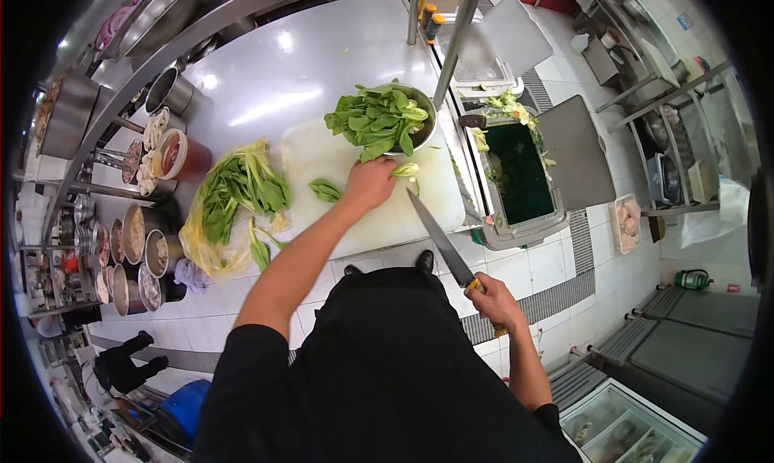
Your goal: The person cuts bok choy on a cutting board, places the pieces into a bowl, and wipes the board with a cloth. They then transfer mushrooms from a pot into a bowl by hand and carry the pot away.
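My right hand [494, 300] is wrapped around the yellowish handle of a large kitchen knife [442, 241]. The blade slants up and left, its tip over the white cutting board [363, 221]. My left hand [371, 184] rests low over the board, fingers curled in beside a small bok choy [405, 170] whose pale end pokes out; the fingers partly hide it. Just beyond that hand, a metal bowl [429, 112] is heaped with leafy bok choy [379, 118]. One loose green leaf [325, 191] lies left of my wrist.
More greens [234, 193] lie in a yellowish plastic bag left of the board, beside a reddish tub [181, 155]. A bin [516, 177] with scraps on its rim stands right of the steel table [298, 60]. A metal post [459, 40] rises near the bowl.
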The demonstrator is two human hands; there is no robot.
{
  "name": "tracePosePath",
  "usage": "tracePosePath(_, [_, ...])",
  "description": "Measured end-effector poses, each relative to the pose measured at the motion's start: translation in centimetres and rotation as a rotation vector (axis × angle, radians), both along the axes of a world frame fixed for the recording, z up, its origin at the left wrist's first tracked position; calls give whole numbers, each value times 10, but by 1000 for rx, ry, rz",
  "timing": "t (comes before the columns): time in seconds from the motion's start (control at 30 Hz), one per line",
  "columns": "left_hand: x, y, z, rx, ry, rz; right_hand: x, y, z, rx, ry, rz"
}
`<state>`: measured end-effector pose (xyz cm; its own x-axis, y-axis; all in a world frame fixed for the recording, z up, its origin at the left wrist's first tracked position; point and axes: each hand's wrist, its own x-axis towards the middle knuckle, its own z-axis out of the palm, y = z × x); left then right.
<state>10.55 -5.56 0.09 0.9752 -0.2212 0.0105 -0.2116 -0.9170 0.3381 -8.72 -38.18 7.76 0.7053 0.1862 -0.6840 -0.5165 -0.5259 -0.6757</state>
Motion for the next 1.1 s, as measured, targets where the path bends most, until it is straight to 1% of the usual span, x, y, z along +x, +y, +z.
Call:
tracePosePath(0.07, [2,35,28,-104,106,-209,0,9,-3,8,46,63])
tracePosePath(0.1, [1,53,36,-96,114,-210,2,14,-10,25,18,88])
tracePosePath(0.13, [2,73,45,-15,99,-293,0,21,-21,34,22,85])
tracePosePath(0.17, [2,90,51,64,79,-375,-1,28,-35,18,-49,-9])
tracePosePath(0.2, [-3,104,49,67,76,-372,2,32,-47,-3,-124,-98])
tracePosePath(0.23, [-13,116,46,142,-69,-483,5,36,-50,3,-133,-166])
tracePosePath(0.27, [-24,123,40,216,-213,-594,7,35,-51,6,-133,-165])
tracePosePath(0.33, [-41,117,36,205,-203,-586,16,39,-35,58,-120,-277])
tracePosePath(0.4, [-49,108,29,196,-208,-591,18,35,-42,69,-124,-280])
tracePosePath(0.47, [-55,94,10,141,-1,-528,17,28,-48,68,-112,-246])
tracePosePath(0.5, [-58,85,13,143,-11,-535,17,27,-44,63,-104,-244])
tracePosePath(0.57, [-61,62,33,-70,34,-429,15,24,-44,67,-116,-254])
tracePosePath(0.6, [-54,50,48,-65,33,-439,13,23,-44,69,-118,-257])
tracePosePath(0.67, [-29,24,88,-41,-143,-343,7,22,-48,78,-121,-291])
tracePosePath(0.73, [8,1,130,-11,-222,-302,1,19,-50,85,-122,-323])
tracePosePath(0.8, [44,-14,143,69,-263,-318,-3,18,-51,76,-130,-327])
tracePosePath(0.83, [60,-18,138,72,-265,-328,-4,17,-51,80,-131,-337])
tracePosePath(0.9, [83,-23,114,396,-295,-442,-9,16,-52,66,-125,-334])
tracePosePath(0.93, [83,-25,104,398,-296,-451,-12,15,-52,68,-124,-343])
tracePosePath(0.97, [84,-26,94,480,-250,-501,-13,14,-52,56,-135,-329])
tracePosePath(1.0, [82,-29,96,561,-205,-547,-14,14,-52,43,-148,-312])
tracePosePath(1.03, [76,-31,96,562,-205,-547,-15,12,-53,44,-148,-312])
tracePosePath(1.1, [54,-37,98,256,-508,-396,-14,10,-56,85,-156,-234])
